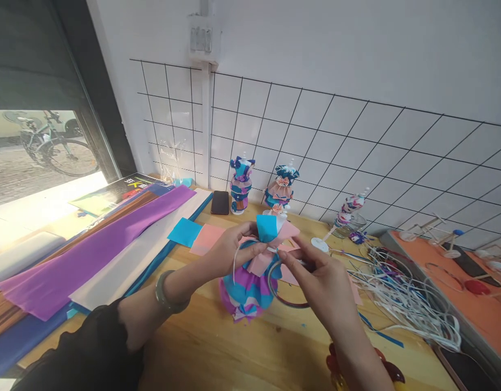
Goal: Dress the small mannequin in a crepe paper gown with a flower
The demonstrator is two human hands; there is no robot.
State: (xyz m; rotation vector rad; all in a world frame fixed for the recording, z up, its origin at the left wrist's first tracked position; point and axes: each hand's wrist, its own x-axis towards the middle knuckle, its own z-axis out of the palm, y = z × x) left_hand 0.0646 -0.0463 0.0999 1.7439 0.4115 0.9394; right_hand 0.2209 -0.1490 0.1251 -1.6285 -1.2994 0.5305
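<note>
The doll [249,293] stands on the bench [217,347], with both hands up at its middle. Its skirt is puffy and round, in soft bands of blue, purple and pink, gathered into folds, with a little bow low at the front. A flat blue square [267,228] and a smooth pink piece [290,232] stick up at its top.

The left hand [239,251] is nearly closed, thumb and fingers pinching a thin white strip [272,249] at the doll's waist. One end hangs down in a curl. The right hand [323,279] pinches the strip too, with its thumb and finger tips close together. A thin, shiny hoop [276,293] hangs by the right hand, just in front of the doll; I cannot tell what it is part of.

The bench is smooth yellow wood. Left of the doll lie long flat sheets, one bright purple [112,250] and one creamy white [144,258], and nearer are a stiff blue card [184,232] and a pink card [207,239]. Behind the doll are a flat black phone [220,202] and two frilly little figures [241,187]. Right of the doll is a messy heap of thin, bendy strings [413,304], mostly white, and past it an orange tray [486,320].
</note>
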